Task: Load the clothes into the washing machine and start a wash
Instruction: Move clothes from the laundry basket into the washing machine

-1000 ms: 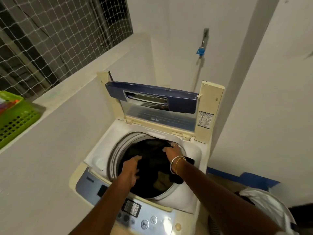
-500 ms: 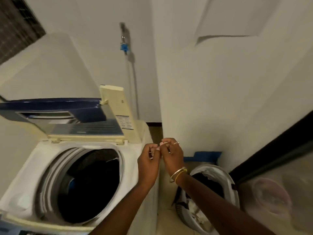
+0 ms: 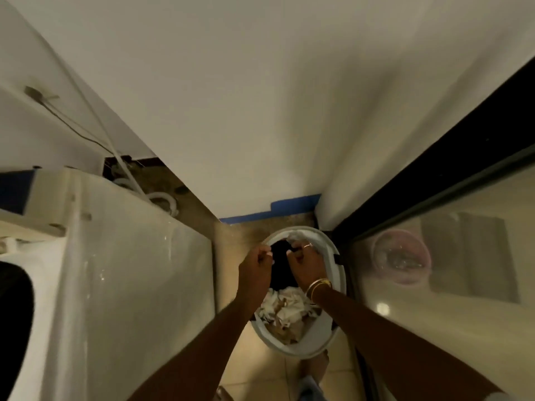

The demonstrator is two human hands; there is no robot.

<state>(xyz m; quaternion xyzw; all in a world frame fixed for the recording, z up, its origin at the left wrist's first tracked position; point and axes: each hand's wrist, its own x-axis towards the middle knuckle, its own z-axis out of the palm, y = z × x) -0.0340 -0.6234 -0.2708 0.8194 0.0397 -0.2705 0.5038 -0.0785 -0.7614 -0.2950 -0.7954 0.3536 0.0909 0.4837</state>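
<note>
Blur hides whether my left hand (image 3: 253,273) and right hand (image 3: 304,266) grip the dark cloth (image 3: 282,273). The basket (image 3: 298,351) stands on the floor (image 3: 252,366) beside the washing machine (image 3: 130,285).

Smooth plastic laundry basket (image 3: 340,277), crumpled cloth clothes (image 3: 289,309), scuffed washing machine (image 3: 139,285) side, glossy glass door (image 3: 463,314), metal bangles (image 3: 318,285)

Tiled floor (image 3: 254,369); laundry basket (image 3: 338,273), washing machine (image 3: 130,285) upon it

Basket (image 3: 295,351) on floor (image 3: 260,371) right of washer (image 3: 130,285), clothes (image 3: 285,309) inside.
</note>
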